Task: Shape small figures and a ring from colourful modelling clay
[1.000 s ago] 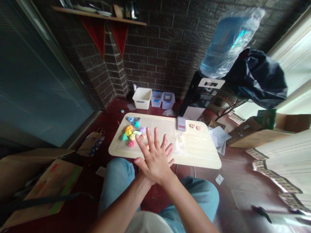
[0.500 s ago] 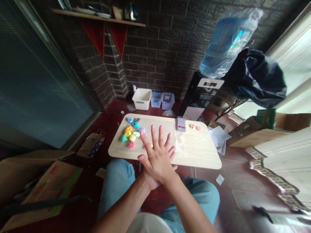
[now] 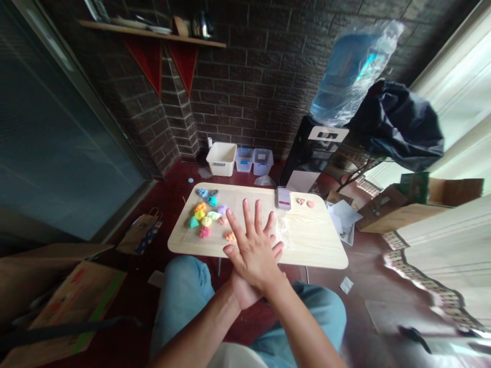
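My right hand (image 3: 255, 258) lies palm down across my left hand (image 3: 242, 292), its fingers spread. Underneath, the left hand faces palm up, with extended fingertips showing at the right. Whether anything sits between the palms is hidden. Both hands hover before the near edge of a pale wooden table (image 3: 318, 240). Beyond them, several soft clay-like lumps lie at the table's left, among them a pink lump (image 3: 204, 232), a yellow lump (image 3: 199, 214), a purple lump (image 3: 222, 209) and a blue lump (image 3: 202, 192). An orange lump (image 3: 230, 236) is nearest the fingers.
A clear textured sheet (image 3: 284, 236) covers part of the tabletop. A phone (image 3: 284, 198) stands at the back edge, beside a multicoloured lump (image 3: 300, 201) and a pinkish lump (image 3: 310, 204). Behind are a white bin (image 3: 222, 159) and a water dispenser (image 3: 307, 158). Cardboard boxes flank both sides.
My joined hands have shifted slightly right and down, the right palm sliding over the left. The orange lump near the fingers has come into fuller view. The whole view has tilted slightly.
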`<action>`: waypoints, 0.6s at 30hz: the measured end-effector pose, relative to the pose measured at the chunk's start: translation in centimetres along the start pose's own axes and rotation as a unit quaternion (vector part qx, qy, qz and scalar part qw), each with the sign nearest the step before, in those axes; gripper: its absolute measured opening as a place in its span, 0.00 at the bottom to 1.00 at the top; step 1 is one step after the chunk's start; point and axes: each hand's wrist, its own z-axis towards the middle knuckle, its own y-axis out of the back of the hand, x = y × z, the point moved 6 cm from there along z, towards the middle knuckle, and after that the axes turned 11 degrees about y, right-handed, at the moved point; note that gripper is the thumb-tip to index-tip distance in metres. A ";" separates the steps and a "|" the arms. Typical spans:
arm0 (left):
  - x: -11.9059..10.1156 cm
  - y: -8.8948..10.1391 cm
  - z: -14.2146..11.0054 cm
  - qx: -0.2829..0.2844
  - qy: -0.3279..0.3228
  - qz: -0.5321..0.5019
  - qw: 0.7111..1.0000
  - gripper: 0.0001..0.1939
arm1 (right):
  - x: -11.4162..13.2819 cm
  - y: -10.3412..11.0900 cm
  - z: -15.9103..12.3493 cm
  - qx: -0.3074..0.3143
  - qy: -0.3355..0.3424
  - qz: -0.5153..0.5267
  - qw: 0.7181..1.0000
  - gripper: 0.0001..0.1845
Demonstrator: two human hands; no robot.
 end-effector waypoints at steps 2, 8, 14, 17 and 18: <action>-0.5 -0.6 -0.1 0.016 0.007 -0.002 1.000 0.31 | -1.2 0.0 -0.4 0.003 -0.014 -0.010 1.000 0.40; -2.8 0.4 -0.1 -0.020 -0.119 -0.017 0.993 0.27 | 1.6 -1.0 -1.9 0.030 0.057 0.033 0.997 0.44; 0.2 0.2 0.3 -0.004 -0.028 -0.001 1.000 0.34 | -0.8 -0.5 -1.0 -0.001 -0.002 0.024 1.000 0.40; -1.1 -1.0 0.0 0.030 -0.033 0.043 0.998 0.27 | -1.5 -0.8 -2.0 0.006 -0.011 0.024 1.000 0.38; -1.8 -1.3 -0.2 0.027 -0.059 0.059 0.996 0.27 | -1.0 -0.9 -2.3 0.011 0.003 0.029 1.000 0.39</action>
